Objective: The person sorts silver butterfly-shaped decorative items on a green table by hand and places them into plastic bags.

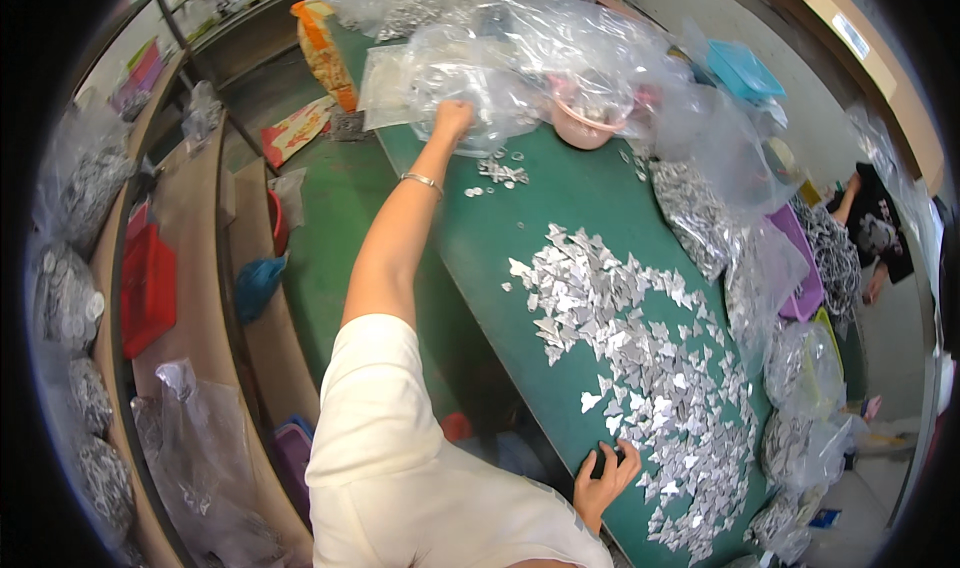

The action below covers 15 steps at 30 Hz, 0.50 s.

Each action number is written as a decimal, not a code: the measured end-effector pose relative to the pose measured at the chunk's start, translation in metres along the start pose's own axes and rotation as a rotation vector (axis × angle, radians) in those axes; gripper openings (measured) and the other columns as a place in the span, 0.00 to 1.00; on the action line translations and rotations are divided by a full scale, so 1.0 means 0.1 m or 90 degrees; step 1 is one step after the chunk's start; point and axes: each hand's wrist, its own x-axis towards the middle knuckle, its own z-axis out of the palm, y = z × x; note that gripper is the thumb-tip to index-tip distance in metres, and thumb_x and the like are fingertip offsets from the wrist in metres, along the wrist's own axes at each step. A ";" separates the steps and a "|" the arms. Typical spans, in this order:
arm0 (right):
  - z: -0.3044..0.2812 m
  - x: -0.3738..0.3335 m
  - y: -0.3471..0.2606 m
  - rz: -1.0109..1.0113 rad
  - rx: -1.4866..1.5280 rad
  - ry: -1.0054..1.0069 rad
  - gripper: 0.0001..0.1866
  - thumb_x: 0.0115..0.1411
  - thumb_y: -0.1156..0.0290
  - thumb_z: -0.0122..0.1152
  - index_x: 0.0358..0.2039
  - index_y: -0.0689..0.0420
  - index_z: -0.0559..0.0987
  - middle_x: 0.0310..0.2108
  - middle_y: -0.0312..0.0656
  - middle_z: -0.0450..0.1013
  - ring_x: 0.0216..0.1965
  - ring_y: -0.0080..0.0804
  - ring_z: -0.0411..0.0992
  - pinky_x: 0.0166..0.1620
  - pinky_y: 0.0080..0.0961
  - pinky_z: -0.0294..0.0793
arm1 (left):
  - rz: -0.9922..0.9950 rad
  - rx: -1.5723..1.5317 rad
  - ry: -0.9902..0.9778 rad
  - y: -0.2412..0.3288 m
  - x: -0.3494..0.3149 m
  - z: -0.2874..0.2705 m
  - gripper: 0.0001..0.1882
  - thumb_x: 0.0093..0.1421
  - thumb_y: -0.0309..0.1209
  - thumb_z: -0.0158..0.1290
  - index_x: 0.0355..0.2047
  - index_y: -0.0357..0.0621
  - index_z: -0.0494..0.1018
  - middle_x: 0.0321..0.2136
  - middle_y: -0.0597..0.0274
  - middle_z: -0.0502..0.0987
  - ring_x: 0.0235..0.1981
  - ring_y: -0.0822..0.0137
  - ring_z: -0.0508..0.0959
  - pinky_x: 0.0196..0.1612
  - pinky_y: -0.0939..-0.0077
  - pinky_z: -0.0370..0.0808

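Stretched far forward over the green table [470, 258], my left hand [455, 118] is closed on a clear plastic bag [425, 68] among other crumpled plastic. A bracelet circles that wrist. Low on the table's near edge, my right hand [607, 476] has bent fingers held apart, with nothing seen in them. It is beside a wide spread of small, flat, silver-grey pointed metal pieces [650, 398]. Between the hands lie a few small rings and round pieces [502, 173], close to the left forearm.
A pink bowl [583, 128] stands beyond my left hand. Bags of metal parts [690, 218] line the table's far side, with a blue basket [745, 68] and a purple crate [800, 268]. Left, shelves hold a red bin [148, 288]. Another person [880, 218] is at right.
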 end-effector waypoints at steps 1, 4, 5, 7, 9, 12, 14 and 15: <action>0.01 0.01 0.00 0.000 0.008 0.001 0.12 0.46 0.79 0.60 0.34 0.61 0.75 0.44 0.52 0.64 0.48 0.53 0.62 0.51 0.45 0.62 | 0.031 -0.006 0.034 -0.03 -0.01 0.03 0.13 0.57 0.34 0.50 0.25 0.35 0.74 0.14 0.67 0.68 0.13 0.74 0.65 0.17 0.77 0.63; -0.03 0.08 -0.04 0.016 0.028 0.014 0.12 0.45 0.80 0.61 0.34 0.59 0.76 0.45 0.52 0.65 0.48 0.53 0.62 0.51 0.44 0.61 | 0.166 -0.278 0.224 -0.16 -0.41 0.32 0.10 0.61 0.30 0.45 0.31 0.37 0.72 0.16 0.68 0.68 0.13 0.78 0.62 0.13 0.81 0.57; -0.01 0.06 0.00 0.023 0.031 0.023 0.12 0.45 0.79 0.61 0.34 0.59 0.76 0.45 0.52 0.65 0.48 0.53 0.62 0.51 0.44 0.61 | 0.187 -0.358 0.243 -0.13 -0.66 0.41 0.10 0.62 0.30 0.43 0.35 0.38 0.72 0.16 0.69 0.67 0.13 0.80 0.61 0.12 0.83 0.54; 0.00 0.07 0.03 0.043 0.044 0.018 0.11 0.45 0.79 0.61 0.33 0.59 0.76 0.44 0.51 0.66 0.48 0.52 0.63 0.51 0.43 0.61 | 0.176 -0.424 0.164 0.00 -1.36 0.56 0.10 0.63 0.30 0.43 0.37 0.39 0.71 0.15 0.71 0.65 0.13 0.82 0.60 0.12 0.86 0.52; -0.03 0.11 0.05 0.066 0.079 0.005 0.11 0.46 0.79 0.60 0.33 0.60 0.76 0.44 0.50 0.67 0.48 0.51 0.63 0.52 0.41 0.61 | 0.140 -0.464 0.069 0.16 -2.01 0.69 0.09 0.64 0.31 0.44 0.38 0.41 0.71 0.14 0.74 0.62 0.13 0.85 0.58 0.13 0.89 0.49; 0.05 0.43 0.02 -0.013 0.146 0.036 0.14 0.47 0.81 0.60 0.37 0.63 0.76 0.42 0.49 0.70 0.47 0.48 0.65 0.52 0.39 0.61 | 0.083 -0.172 -0.229 0.08 -2.37 0.70 0.10 0.61 0.32 0.50 0.39 0.40 0.74 0.13 0.75 0.64 0.13 0.83 0.60 0.14 0.86 0.53; 0.15 0.83 -0.01 -0.077 0.221 -0.060 0.21 0.48 0.78 0.61 0.46 0.63 0.72 0.46 0.50 0.69 0.51 0.48 0.64 0.54 0.37 0.61 | 0.173 0.089 -0.314 -0.14 -2.42 0.73 0.13 0.56 0.33 0.56 0.40 0.42 0.76 0.13 0.70 0.69 0.13 0.77 0.66 0.17 0.79 0.62; 0.21 1.07 -0.07 -0.120 0.178 -0.074 0.25 0.49 0.75 0.62 0.50 0.62 0.70 0.49 0.50 0.68 0.53 0.49 0.63 0.56 0.38 0.60 | 0.204 0.179 -0.315 -0.17 -2.49 0.73 0.13 0.55 0.33 0.57 0.40 0.42 0.76 0.13 0.67 0.70 0.13 0.74 0.67 0.18 0.77 0.64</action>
